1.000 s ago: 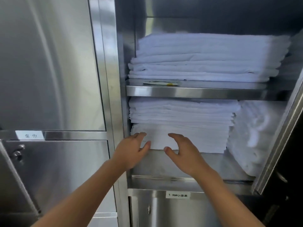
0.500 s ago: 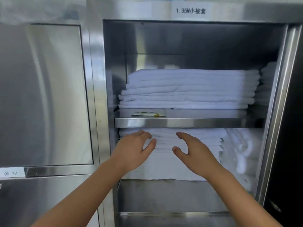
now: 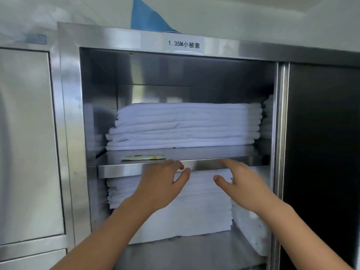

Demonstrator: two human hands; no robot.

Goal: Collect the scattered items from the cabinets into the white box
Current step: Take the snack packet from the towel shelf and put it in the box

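White label [image 3: 184,44] on cabinet top frame [image 3: 253,50]: "1.35M小被套".

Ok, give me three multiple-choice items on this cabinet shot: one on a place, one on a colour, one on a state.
1. Where does the small flat packet lie?
A. on the bottom shelf
B. on the upper shelf, in front of the folded white linen stack
C. in a hand

2. What colour is the pointed thing sticking up above the cabinet?
A. red
B. blue
C. yellow

3. How are the left hand and the right hand?
A. both open, holding nothing
B. both gripping linen
C. left pinching the packet

Answers: B, the packet sits near the shelf's front edge; B, it is plainly blue; A, the fingers are spread and curl round nothing.
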